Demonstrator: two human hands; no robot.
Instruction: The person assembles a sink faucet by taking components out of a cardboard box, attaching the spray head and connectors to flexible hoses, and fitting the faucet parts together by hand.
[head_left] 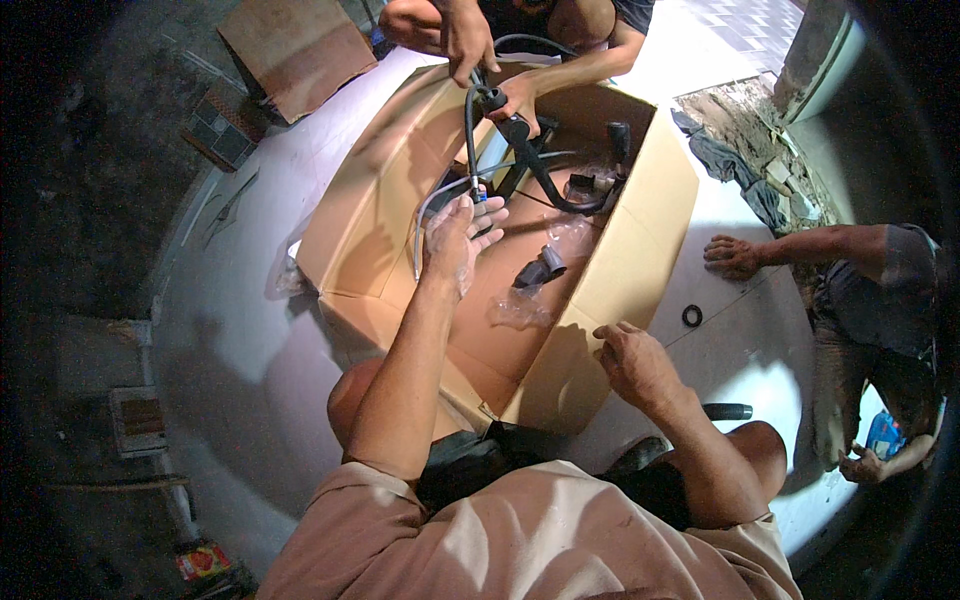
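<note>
My left hand reaches over the open cardboard box, palm up with fingers spread. Its fingertips are at the lower end of a black hose, beside a small blue piece; I cannot tell whether they touch. Across the box, another person's hands hold the hose's upper part and a black tubular frame. A thin grey cable curves past my left hand. My right hand is by the box's right flap, fingers loosely bent, index finger pointing out, nothing visible in it.
Inside the box lie a black plastic part and clear plastic wrap. A black ring and a black grip lie on the floor at right. A second person's hand rests there, near a dark cloth. A cardboard sheet lies far left.
</note>
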